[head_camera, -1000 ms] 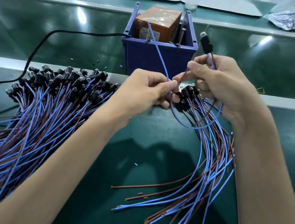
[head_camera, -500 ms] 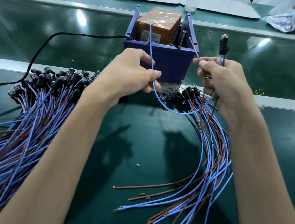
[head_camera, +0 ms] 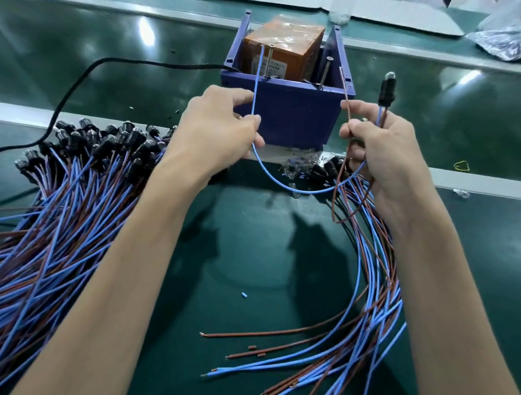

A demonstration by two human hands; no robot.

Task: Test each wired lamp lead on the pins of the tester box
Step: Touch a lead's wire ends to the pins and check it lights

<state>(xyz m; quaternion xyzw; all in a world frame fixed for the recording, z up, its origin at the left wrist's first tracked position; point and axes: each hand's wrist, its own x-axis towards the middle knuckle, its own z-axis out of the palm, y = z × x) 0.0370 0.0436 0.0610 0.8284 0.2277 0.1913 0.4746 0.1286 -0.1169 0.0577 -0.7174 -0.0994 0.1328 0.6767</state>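
The left hand (head_camera: 217,130) pinches the blue wire (head_camera: 256,83) between thumb and forefinger; the right hand (head_camera: 382,157), fingers curled, clamps the brown wire (head_camera: 345,91) and the wires under the lamp (head_camera: 387,90); all are held above the worktop (head_camera: 249,243), before the box (head_camera: 291,115). Likely risk: the limp blue tip slips from the left pin (head_camera: 268,62), or the brown tip, apart from the right pin (head_camera: 324,73), misses; no circuit, false fail. The blue wire runs 6 to 12; the brown tip leans to 11; the lamp stands upright, bulb at 12.

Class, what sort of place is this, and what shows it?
Probably a factory test bench: a pile of identical lamp leads, a blue tester box with upright pins, and a green bench mat.
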